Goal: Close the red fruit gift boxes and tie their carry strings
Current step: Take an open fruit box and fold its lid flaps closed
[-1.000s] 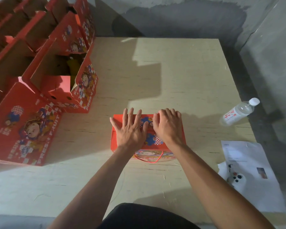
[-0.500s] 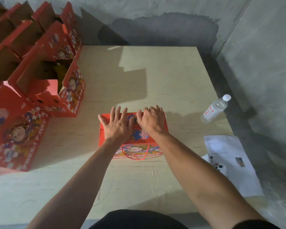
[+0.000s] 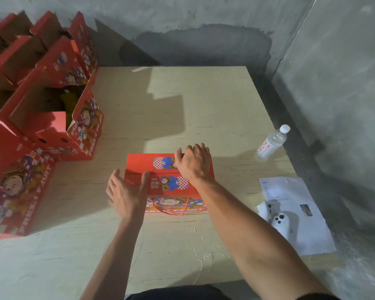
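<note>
A closed red fruit gift box (image 3: 158, 180) stands on the plywood table (image 3: 204, 105) in front of me. Its red carry string (image 3: 171, 210) hangs in a loop down the near side. My right hand (image 3: 193, 164) rests on the box's top at the far right, fingers bent over the far edge. My left hand (image 3: 126, 194) hovers just off the box's near left corner, fingers spread and relaxed, holding nothing.
Several open red gift boxes (image 3: 52, 118) with raised flaps stand in rows along the table's left side. A water bottle (image 3: 271, 144) lies at the right edge. Paper sheets (image 3: 294, 213) and a white controller (image 3: 281, 223) sit at the near right. Concrete walls enclose the back and right.
My left hand has lifted off the box top and drawn back toward me. My right hand stays on the box's top.
</note>
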`<state>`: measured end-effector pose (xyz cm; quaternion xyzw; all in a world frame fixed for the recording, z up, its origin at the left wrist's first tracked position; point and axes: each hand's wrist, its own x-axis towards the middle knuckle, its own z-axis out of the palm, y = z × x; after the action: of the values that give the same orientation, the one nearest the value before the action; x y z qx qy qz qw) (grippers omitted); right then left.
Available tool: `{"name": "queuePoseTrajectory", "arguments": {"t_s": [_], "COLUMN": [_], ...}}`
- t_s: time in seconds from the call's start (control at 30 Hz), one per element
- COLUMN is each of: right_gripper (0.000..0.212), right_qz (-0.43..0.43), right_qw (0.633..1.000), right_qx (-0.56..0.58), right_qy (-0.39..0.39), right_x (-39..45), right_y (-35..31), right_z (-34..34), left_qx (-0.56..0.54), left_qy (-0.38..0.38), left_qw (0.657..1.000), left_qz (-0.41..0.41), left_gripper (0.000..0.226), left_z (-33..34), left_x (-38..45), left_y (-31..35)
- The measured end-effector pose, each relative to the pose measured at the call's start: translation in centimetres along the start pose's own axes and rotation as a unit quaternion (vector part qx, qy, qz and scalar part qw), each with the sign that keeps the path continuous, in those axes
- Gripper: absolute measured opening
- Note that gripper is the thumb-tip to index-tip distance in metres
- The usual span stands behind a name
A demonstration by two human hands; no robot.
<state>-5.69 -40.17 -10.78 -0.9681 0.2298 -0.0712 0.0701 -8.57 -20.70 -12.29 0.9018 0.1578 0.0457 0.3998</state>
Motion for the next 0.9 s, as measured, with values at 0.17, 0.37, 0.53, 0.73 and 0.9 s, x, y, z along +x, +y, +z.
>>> {"name": "queuePoseTrajectory", "arguments": {"t_s": [0.17, 0.37, 0.53, 0.73, 0.9], "right_gripper": [0.063, 0.062, 0.083, 0.092, 0.098], "right_qz": [0.008, 0.05, 0.086, 0.094, 0.119], "right_qw": [1.0, 0.997, 0.994, 0.991, 0.967], "right_qx": [-0.013, -0.055, -0.056, -0.035, 0.097], "right_qy": [0.0, -0.023, -0.044, -0.085, -0.204], "right_x": [0.1, 0.6, -0.4, -2.6, -4.1], "right_y": [-0.1, 0.5, 2.5, 2.2, -0.6], "right_z": [-0.1, -0.1, 0.1, -0.3, 0.3], "left_qx": [-0.115, -0.09, -0.109, -0.135, -0.043], "left_qy": [0.011, -0.027, -0.096, -0.098, -0.145], "left_qw": [0.993, 0.993, 0.984, 0.983, 0.988], "left_qz": [-0.014, 0.077, -0.107, -0.079, -0.006], "left_gripper": [0.059, 0.06, 0.106, 0.083, 0.073], "left_z": [0.5, 1.4, 3.9, 6.2, 5.6], "left_x": [0.1, 4.5, 7.3, 7.6, 10.9], "left_y": [-0.1, 1.7, 5.1, 6.4, 7.2]}}
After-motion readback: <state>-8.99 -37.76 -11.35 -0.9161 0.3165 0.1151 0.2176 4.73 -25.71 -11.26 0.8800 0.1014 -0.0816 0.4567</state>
